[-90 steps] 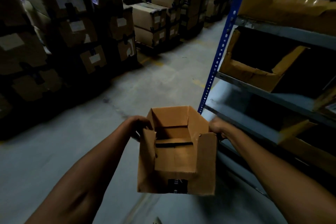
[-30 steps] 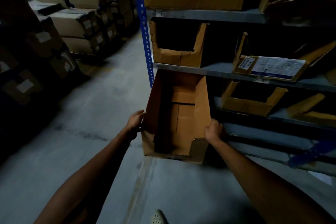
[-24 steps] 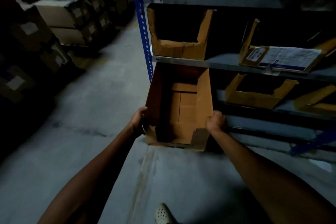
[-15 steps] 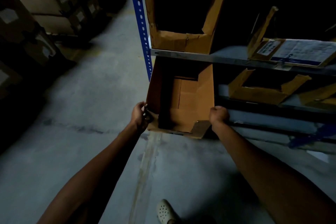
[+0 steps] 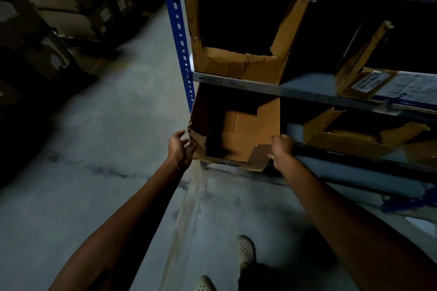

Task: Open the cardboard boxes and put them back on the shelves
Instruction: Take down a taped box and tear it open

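Straight ahead of both sets of fingers sits the cardboard box (image 5: 238, 130), open side up. Its long axis runs away from the person, into the bay. The far end is already tucked under the shelf board (image 5: 307, 95), and from where I stand the near end looks to jut a little past the front of the lower shelf (image 5: 294, 130). The left hand (image 5: 181, 149) is at the torn front-left corner with its fingers loose and slightly spread. They touch the cardboard or lie just beside it, and nothing is held. The right hand (image 5: 281, 150) is at the front-right corner with its fingers curled and its thumb pointing toward the cut-down front flap. Whether they pinch the wall or only press it with the knuckles, I cannot tell. Neither hand is nearer; each has its own corner. Just beyond the left fingers, close beside the box's left wall, stands the blue upright (image 5: 179, 38). Off to the right of the right fingers, a neighbouring box (image 5: 343, 140) lies on the same level, with a gap between it and the box. I judge the next move to be an even push forward along that long axis, so the box doesn't twist into the upright.
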`<state>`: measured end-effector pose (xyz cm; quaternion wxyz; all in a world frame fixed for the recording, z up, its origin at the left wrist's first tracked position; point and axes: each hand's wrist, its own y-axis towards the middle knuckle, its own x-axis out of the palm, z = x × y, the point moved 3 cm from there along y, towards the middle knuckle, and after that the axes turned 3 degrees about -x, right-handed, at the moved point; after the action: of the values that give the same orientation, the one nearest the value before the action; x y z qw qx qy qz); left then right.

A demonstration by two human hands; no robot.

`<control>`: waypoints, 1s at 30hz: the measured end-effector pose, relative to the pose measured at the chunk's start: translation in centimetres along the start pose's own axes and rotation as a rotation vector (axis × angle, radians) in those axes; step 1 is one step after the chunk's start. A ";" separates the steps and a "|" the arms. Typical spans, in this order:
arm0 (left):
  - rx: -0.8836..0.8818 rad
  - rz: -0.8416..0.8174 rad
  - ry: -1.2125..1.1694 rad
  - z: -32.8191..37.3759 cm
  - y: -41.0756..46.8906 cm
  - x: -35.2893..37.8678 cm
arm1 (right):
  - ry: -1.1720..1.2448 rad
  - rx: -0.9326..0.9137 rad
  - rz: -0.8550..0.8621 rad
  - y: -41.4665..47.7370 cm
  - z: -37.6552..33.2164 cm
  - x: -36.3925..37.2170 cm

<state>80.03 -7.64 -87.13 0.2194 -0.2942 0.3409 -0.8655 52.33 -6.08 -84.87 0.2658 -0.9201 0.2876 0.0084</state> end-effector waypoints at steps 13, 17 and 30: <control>0.544 -0.075 0.950 -4.3 7.2 1.7 | -0.536 -0.444 -0.033 4.7 7.9 3.8; 0.916 -0.245 1.747 -7.8 9.4 3.5 | -0.928 -0.934 -0.280 6.1 10.4 8.5; 1.654 -0.201 1.977 -6.1 19.3 8.3 | -1.469 -1.084 -0.135 14.0 6.9 17.6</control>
<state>73.39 -22.58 -101.64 -0.0741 0.6650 -0.2996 -0.6800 60.54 -21.60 -100.58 -0.0867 -0.6970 -0.0517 0.7100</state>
